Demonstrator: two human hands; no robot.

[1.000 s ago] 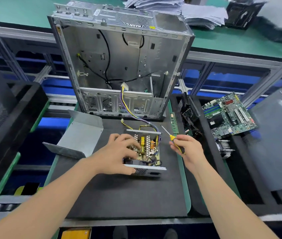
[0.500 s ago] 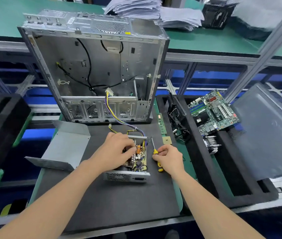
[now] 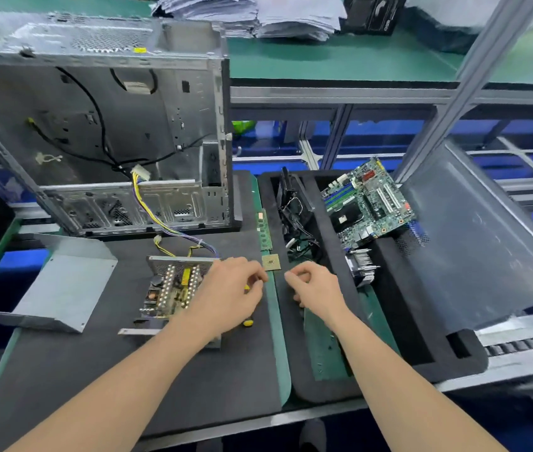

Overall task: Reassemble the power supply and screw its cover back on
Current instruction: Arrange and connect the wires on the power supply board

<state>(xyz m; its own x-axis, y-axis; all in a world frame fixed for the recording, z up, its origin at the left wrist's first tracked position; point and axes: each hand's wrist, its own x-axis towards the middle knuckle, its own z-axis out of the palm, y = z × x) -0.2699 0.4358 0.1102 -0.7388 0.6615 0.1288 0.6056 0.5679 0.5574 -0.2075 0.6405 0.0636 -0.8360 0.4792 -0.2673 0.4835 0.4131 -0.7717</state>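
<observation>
The open power supply (image 3: 173, 288), its circuit board exposed, lies on the black mat (image 3: 128, 380) with yellow and purple wires running up into the PC case (image 3: 102, 125). Its bent grey metal cover (image 3: 63, 288) lies to the left. My left hand (image 3: 229, 288) sits at the supply's right edge, fingers curled over the yellow-handled screwdriver (image 3: 248, 322), whose shaft is hidden. My right hand (image 3: 314, 285) hovers over the left edge of the black foam tray (image 3: 421, 337), fingers curled and thumb meeting forefinger. Nothing shows between them.
A small square chip (image 3: 271, 262) and a green memory stick (image 3: 264, 230) lie between mat and tray. The tray holds a motherboard (image 3: 367, 203), a heatsink (image 3: 361, 265) and cables. A grey side panel (image 3: 486, 249) leans at right. Paper stacks (image 3: 252, 11) sit on the far shelf.
My right hand has let go of the screwdriver and moved right over the tray edge. My left hand has slid off the board to the supply's right side, over the screwdriver. The view panned right.
</observation>
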